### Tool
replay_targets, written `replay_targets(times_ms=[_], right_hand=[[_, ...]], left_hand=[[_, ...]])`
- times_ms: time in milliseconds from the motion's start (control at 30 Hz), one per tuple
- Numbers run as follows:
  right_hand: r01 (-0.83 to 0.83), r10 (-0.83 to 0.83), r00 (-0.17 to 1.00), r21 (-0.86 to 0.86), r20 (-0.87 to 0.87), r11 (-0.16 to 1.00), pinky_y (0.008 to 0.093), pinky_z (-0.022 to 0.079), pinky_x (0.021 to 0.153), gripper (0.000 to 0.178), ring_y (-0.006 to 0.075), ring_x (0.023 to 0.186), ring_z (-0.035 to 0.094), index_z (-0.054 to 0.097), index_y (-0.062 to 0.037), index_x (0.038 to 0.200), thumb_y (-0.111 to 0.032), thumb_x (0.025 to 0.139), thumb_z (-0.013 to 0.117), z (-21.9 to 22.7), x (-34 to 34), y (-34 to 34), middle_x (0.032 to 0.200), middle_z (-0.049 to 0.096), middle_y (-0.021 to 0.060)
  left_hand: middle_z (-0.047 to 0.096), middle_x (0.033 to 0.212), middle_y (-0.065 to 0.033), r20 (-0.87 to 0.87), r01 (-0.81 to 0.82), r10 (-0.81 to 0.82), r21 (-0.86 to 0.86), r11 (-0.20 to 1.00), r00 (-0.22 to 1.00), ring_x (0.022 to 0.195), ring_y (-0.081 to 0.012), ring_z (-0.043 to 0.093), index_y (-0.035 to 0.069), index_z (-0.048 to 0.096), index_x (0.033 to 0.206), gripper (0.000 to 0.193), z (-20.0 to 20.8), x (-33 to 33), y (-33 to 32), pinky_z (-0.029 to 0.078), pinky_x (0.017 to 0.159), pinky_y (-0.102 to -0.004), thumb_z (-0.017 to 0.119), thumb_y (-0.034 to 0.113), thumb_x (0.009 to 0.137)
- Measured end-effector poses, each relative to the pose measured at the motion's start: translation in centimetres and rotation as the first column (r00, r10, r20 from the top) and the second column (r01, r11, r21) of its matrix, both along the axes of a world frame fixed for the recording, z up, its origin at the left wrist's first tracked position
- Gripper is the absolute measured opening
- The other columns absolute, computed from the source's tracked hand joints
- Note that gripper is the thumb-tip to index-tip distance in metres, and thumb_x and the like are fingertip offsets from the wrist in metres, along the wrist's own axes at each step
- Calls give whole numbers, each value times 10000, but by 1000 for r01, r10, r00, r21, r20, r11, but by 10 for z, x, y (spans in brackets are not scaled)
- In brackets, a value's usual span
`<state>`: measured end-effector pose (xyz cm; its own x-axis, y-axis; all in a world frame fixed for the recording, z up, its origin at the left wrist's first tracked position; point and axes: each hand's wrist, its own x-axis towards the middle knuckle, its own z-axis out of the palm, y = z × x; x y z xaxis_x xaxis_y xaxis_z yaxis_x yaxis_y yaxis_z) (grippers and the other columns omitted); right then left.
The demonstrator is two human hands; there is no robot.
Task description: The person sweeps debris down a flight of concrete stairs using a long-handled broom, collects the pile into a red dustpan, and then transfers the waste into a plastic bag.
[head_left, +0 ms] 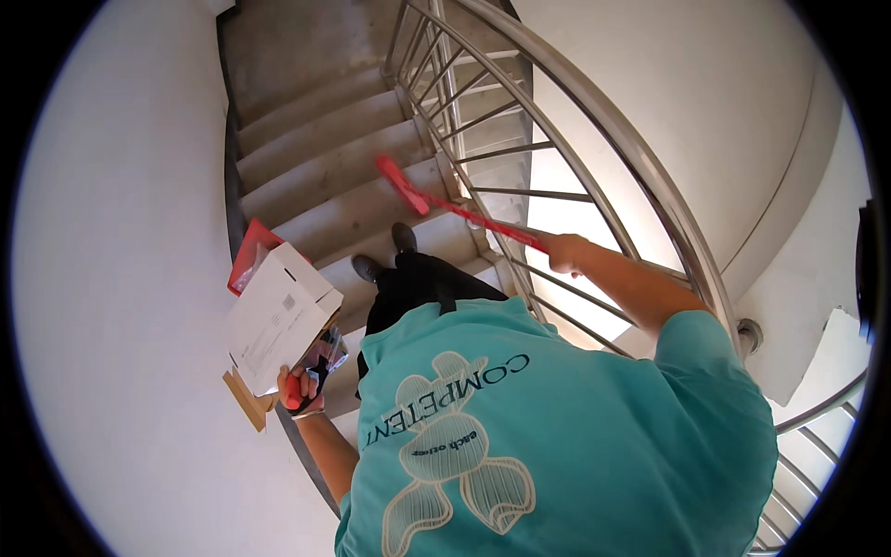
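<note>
My right hand (568,253) is closed round the end of a thin red handle, part of a red broom (403,185) stretched out over the steps. The broom's head is somewhat blurred above a stair. On the left, my left hand (304,389) is wrapped round a red grip, seemingly the handle of a red dustpan (253,252) whose far edge shows past a carton. That white cardboard box (283,316), one brown flap hanging open, covers most of the dustpan. Clear plastic wrapping (325,353) shows beside the box near my hand. A dark band crosses the left hand.
Concrete stairs (325,190) run down ahead to a landing (297,37). A metal railing (594,88) with several bars borders them on the right. A white wall (121,278) stands close on the left. My dark shoes (404,238) are on a step.
</note>
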<state>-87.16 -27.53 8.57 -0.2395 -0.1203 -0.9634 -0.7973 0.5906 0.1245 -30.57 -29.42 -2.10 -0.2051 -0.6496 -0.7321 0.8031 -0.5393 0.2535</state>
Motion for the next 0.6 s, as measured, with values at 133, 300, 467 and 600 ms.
replay_targets(times_ms=[133, 300, 467, 600], right_hand=[[39, -49, 997, 169, 55, 985, 342, 493, 437, 324, 220, 495, 602, 535, 33, 1069, -61, 772, 448, -50, 4, 29, 707, 620, 153], [32, -31, 999, 114, -10, 993, 337, 468, 425, 249, 215, 483, 594, 591, 25, 937, -19, 743, 442, -43, 0, 16, 598, 589, 147], [-86, 66, 990, -160, -126, 983, 326, 493, 495, 242, 222, 533, 617, 617, 6, 905, -59, 733, 459, -42, -25, 27, 676, 621, 148], [-74, 53, 991, -160, -126, 984, 355, 502, 589, 218, 248, 648, 635, 602, -36, 928, -108, 748, 502, -46, -14, 33, 773, 635, 140]], left_hand=[[532, 692, -97, 23, 43, -43, 17, 999, 999, 324, -89, 305, 25, 450, 715, 286, 9, -17, -10, 252, 285, -212, 486, 266, 866], [556, 685, -128, -28, -13, 16, 81, 997, 999, 328, -96, 333, 71, 504, 803, 144, 6, -24, -11, 258, 275, -219, 494, 207, 850], [543, 706, -99, -37, 16, -15, 22, 1000, 999, 334, -93, 314, -63, 475, 930, 317, 12, -29, -12, 255, 290, -219, 484, 247, 865], [544, 704, -101, -38, 3, -1, 57, 998, 999, 331, -92, 320, -14, 478, 880, 248, 24, -37, -23, 249, 279, -214, 504, 231, 847]])
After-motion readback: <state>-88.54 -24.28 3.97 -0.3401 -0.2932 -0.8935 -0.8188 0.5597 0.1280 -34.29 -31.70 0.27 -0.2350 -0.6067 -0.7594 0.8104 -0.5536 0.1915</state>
